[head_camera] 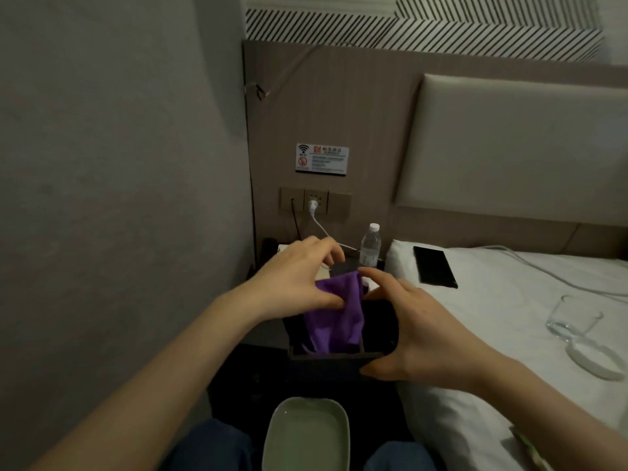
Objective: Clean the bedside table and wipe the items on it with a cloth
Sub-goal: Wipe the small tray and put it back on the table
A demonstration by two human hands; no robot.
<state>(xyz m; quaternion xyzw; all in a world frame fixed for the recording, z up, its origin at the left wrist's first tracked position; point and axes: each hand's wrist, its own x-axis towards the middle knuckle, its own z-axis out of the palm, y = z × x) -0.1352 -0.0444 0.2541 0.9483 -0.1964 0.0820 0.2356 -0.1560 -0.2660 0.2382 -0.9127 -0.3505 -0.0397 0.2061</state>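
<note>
The right hand (418, 331) wraps a dark box (339, 348) to steady it above the table (268, 334), its grip closed on the far side. The left hand (299, 280) pinches a purple cloth (334, 317) draped into the box, likely wiping inside. The wall crowds the left; a bottle (370, 246) stands just behind; the bed (492, 317) offers room.

To my right the white bed (509, 300) carries a black phone (435, 266), a clear drinking glass (574, 321) lying on its side and a white cable (550, 277) trailing across the sheet. On the headboard panel ahead I see a wifi and no-smoking notice (322, 157) above a socket strip (316, 201) with a white plug (313, 206) in it. A pale green basin (306, 433) of water sits low between my knees.
</note>
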